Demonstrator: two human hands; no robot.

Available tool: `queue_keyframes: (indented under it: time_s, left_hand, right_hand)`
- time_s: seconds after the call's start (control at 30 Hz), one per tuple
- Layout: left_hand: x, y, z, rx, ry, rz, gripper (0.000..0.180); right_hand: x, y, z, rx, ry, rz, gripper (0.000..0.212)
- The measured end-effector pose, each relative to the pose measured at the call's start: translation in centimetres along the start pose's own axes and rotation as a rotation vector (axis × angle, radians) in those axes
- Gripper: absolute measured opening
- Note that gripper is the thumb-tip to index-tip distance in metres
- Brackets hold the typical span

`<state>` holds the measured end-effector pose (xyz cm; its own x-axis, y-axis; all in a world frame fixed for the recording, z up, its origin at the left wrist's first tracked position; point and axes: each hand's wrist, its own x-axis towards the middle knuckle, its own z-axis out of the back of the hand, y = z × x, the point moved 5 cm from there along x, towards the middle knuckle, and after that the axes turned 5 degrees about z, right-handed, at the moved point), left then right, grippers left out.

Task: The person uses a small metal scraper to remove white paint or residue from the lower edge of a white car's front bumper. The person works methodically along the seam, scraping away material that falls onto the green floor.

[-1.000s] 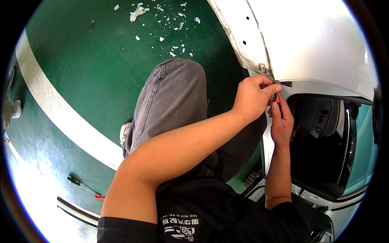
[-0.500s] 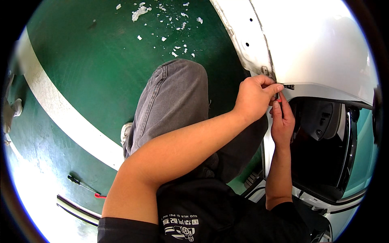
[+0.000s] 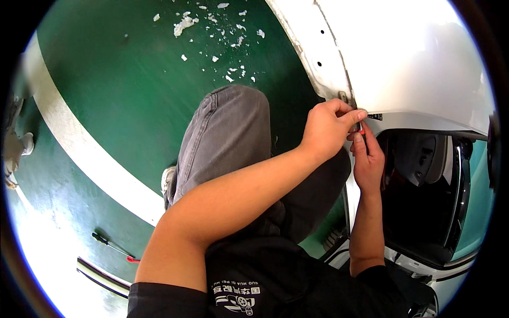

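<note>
1 white car [image 3: 413, 63], green floor [image 3: 116, 106], lettered shirt [image 3: 297, 273]; I see right hand [image 3: 368, 159] pinching red piece [image 3: 362, 132], left hand [image 3: 324, 128] grip unclear.

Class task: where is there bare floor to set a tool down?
Bare floor lies between white line and knee, below the flakes. Crowded: at the panel, where left hand and right hand work; lower left, around screwdriver and strip.

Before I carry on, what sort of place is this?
Probably a car repair shop: there's a white car with a stained, rough-looking panel edge, a black-handled tool on the green floor, and white flakes scattered there.
</note>
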<state>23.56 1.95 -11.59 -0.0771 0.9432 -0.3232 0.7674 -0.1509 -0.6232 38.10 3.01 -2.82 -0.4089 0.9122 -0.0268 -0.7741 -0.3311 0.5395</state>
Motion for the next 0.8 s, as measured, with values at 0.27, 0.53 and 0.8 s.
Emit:
queue_keyframes:
  time_s: [0.27,0.53,0.8]
  left_hand:
    - [8.8,-7.8,8.0,-0.258,-0.422,-0.408,0.08]
    - [14.3,-16.1,8.2,-0.406,-0.17,-0.318,0.105]
    - [9.3,-16.4,13.9,-0.442,-0.192,-0.269,0.108]
  right_hand:
    - [0.1,-0.4,0.2,-0.002,-0.022,0.057,0.038]
    - [0.3,0.3,0.5,0.023,-0.014,0.157,0.037]
    - [0.1,1.0,0.6,-0.008,-0.012,0.212,0.037]
